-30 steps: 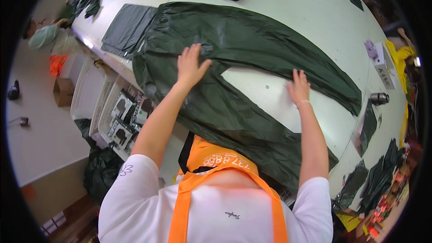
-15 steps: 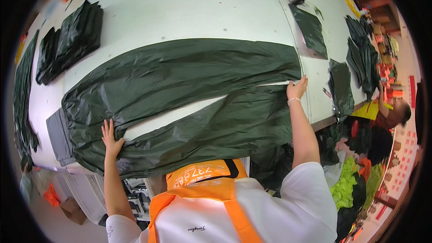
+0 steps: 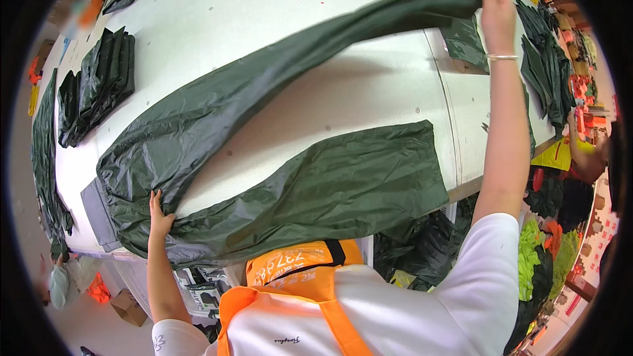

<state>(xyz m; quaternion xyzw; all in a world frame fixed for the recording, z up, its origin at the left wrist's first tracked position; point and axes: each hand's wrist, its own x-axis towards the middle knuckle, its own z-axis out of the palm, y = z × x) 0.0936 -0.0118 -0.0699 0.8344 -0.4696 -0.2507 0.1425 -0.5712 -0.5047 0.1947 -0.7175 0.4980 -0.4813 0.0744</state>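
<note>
The green trousers (image 3: pixel 264 158) are half folded, I judge: my right hand (image 3: pixel 496 3) grips one lifted leg upper right; my left hand (image 3: pixel 158 214), open, pins the waist on the surface (image 3: pixel 264 13).

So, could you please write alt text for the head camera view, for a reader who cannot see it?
A person lifts one leg of dark green waterproof trousers by its cuff with the right hand, while the left hand presses the waist end onto a white table. The other trouser leg lies flat; folded green garments sit at the left.
</note>
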